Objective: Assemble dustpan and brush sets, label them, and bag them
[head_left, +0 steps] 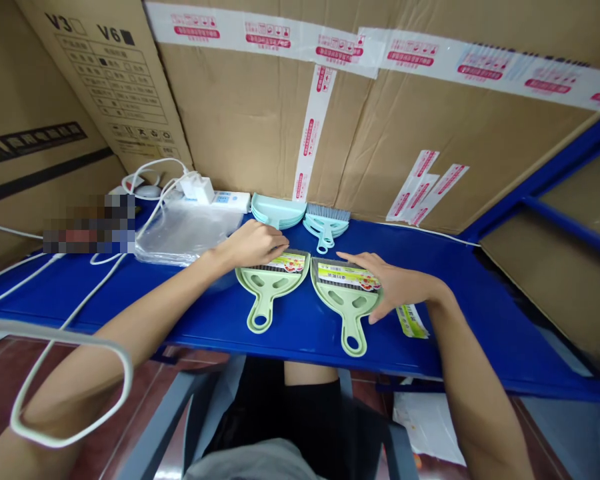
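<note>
Two light green dustpan and brush sets lie side by side on the blue table, handles toward me. On the left set [267, 290], my left hand [257, 243] has its curled fingers closed at the upper edge, partly hiding the label. My right hand [403, 283] spans the right side of the other green set [347, 303], fingers along its top edge and thumb low on its side. Each set carries a yellow-green label across dark bristles. A loose label [413, 321] lies beside my right wrist.
Behind stand stacked light blue dustpans [279, 211] and light blue brushes [326, 227]. Clear plastic bags [187, 230] lie at left, near a power strip [233, 201] and white cables. A cardboard wall [250, 113] closes the back. One white cable [75, 333] loops over my left forearm.
</note>
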The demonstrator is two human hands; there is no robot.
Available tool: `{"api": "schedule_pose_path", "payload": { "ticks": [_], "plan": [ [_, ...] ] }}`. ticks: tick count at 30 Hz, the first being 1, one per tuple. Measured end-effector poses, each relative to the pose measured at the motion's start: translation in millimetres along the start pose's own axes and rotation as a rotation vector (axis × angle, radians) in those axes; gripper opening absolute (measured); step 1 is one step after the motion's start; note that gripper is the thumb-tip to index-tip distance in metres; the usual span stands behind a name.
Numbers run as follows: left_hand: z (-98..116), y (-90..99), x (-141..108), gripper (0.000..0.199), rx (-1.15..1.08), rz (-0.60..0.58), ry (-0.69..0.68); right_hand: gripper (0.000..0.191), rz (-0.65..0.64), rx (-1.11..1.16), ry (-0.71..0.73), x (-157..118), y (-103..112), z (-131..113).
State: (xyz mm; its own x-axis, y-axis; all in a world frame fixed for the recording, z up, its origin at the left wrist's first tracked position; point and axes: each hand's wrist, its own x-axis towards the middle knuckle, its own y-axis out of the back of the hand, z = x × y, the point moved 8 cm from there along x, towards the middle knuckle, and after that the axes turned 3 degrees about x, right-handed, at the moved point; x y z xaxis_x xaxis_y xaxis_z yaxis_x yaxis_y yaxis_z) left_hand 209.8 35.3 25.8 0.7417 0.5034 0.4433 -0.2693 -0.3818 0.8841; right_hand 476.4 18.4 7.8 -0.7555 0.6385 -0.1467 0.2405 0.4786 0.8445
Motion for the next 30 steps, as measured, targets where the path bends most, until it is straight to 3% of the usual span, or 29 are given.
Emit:
{"api": "schedule_pose_path", "payload": {
  "ticks": [8,11,14,17,21,25,30],
  "plan": [
    [2,9.1,0,0.039,0.029,0.082,0.014,0.139,0.019,0.125,0.022,-9,7,-7],
    [1,19.3,2,0.037,-0.161,0.165,0.100,0.137,0.023,0.203,0.041,-16,15,-11],
    [-3,19.6,5,0.033,-0.510,0.195,0.261,0.137,0.054,0.249,0.066,-22,24,-17],
    [1,-2.8,9,0.039,-1.028,0.037,0.442,0.138,0.196,0.249,0.040,-20,35,-18],
    [32,-28.8,9,0.062,-1.627,-0.243,0.595,0.135,0.484,0.186,-0.086,-8,39,-15],
    [56,-29.1,11,0.064,-1.866,-0.316,0.567,0.124,0.592,0.148,-0.179,7,22,-22],
    [55,-29.8,10,0.059,-1.947,-0.283,0.616,0.123,0.692,0.170,-0.253,6,20,-22]
  ]
}}
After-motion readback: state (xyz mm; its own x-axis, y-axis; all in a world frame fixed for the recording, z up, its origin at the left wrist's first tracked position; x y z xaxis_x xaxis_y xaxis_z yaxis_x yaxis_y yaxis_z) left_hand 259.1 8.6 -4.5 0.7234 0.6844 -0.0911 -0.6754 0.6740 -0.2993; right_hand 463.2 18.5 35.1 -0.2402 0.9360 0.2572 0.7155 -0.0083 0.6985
